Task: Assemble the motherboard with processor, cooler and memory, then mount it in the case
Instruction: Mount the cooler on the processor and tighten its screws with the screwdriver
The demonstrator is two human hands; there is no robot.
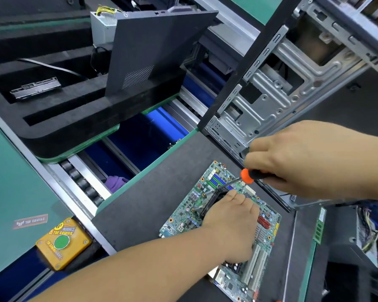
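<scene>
A green motherboard (183,216) lies flat on a dark mat (144,203). A black cooler (212,200) sits on it, mostly hidden under my left hand (231,223), whose curled fingers hold it down. My right hand (303,158) grips a screwdriver (248,175) with an orange and black handle. Its shaft slants down-left to the cooler's far corner. Blue memory slots (219,179) show beyond the cooler. An open metal case (268,94) lies behind the board, its bare tray facing me. A green memory stick (319,225) rests to the right of the board.
A yellow button box (61,243) sits at the left near a roller conveyor (83,184). A black foam tray (74,118) holds a drive (35,89) and a leaning side panel (146,53). A cabled unit (364,236) stands at the right edge.
</scene>
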